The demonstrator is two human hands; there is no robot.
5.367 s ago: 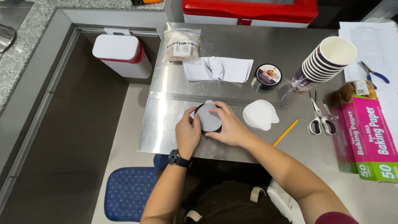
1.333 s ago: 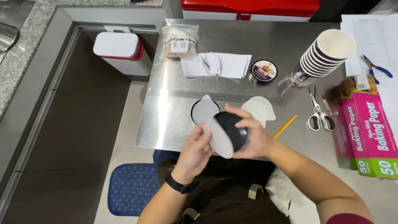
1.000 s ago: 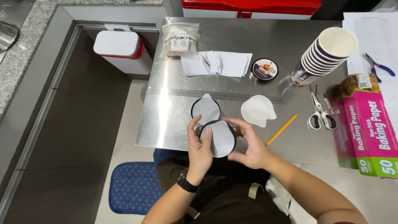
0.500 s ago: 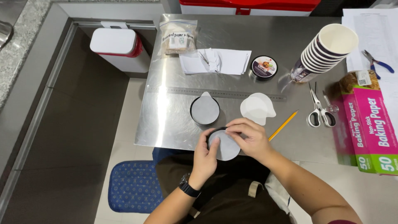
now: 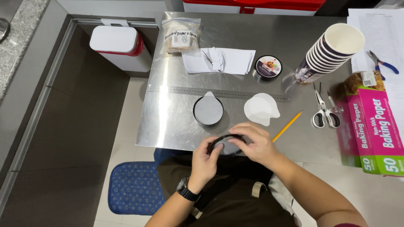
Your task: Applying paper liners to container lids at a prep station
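Both hands grasping a round black tin at the near table edge

Your left hand (image 5: 206,157) and right hand (image 5: 256,143) are closed around the round black tin (image 5: 226,144), fingers curled over its rim, held at the near edge of the steel table (image 5: 176,122). A second black tin (image 5: 208,111) with a paper liner sits just beyond; a cut paper disc (image 5: 261,109) lies to its right, near a pencil (image 5: 287,126).

A shiny metal table (image 5: 176,126) stands over a pale tiled floor (image 5: 122,138). A blue mat (image 5: 132,187) lies below. A grey stone counter (image 5: 21,38) sits far left.
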